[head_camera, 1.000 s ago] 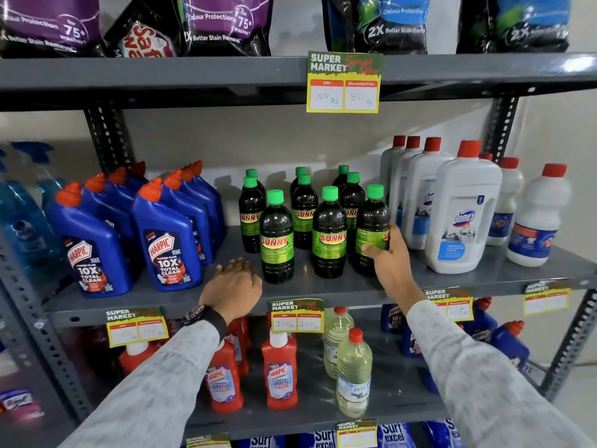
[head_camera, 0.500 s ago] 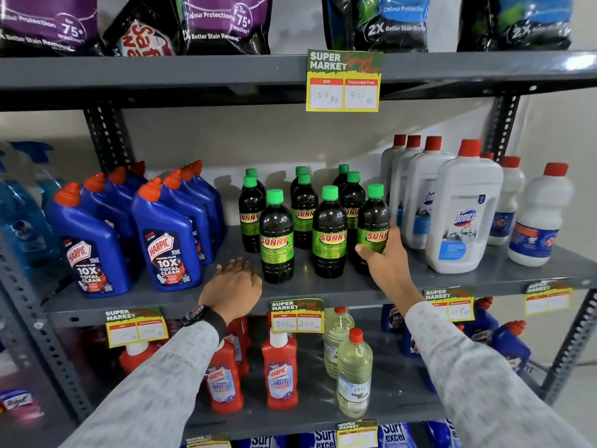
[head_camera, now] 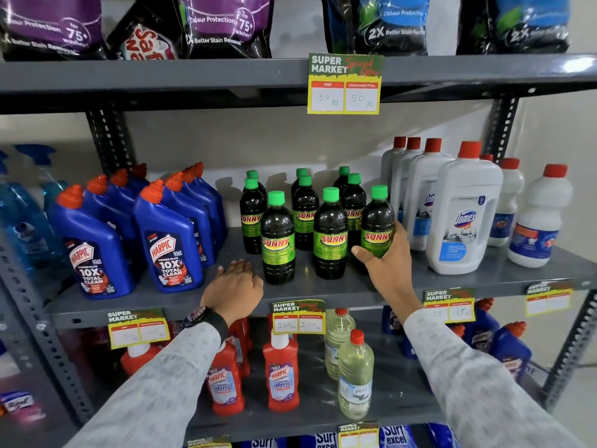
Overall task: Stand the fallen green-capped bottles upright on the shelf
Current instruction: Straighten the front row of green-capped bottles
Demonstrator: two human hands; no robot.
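Several dark green-capped Sunny bottles (head_camera: 330, 234) stand upright in rows on the grey middle shelf (head_camera: 323, 289). My right hand (head_camera: 387, 263) wraps the lower part of the front right Sunny bottle (head_camera: 377, 221), which stands upright, thumb at its left and fingers at its right. My left hand (head_camera: 234, 286) rests palm down on the shelf just left of the front left Sunny bottle (head_camera: 277, 237), fingers apart, holding nothing. No green-capped bottle lies on its side in view.
Blue Harpic bottles (head_camera: 168, 237) crowd the shelf to the left, white Domex bottles (head_camera: 462, 215) to the right. Red Harpic bottles (head_camera: 281, 373) and clear bottles (head_camera: 355, 376) fill the shelf below. Detergent pouches (head_camera: 223, 24) sit on the shelf above.
My right hand has shifted its grip on the front right bottle and turned it, so its label faces forward. My left hand stayed on the shelf.
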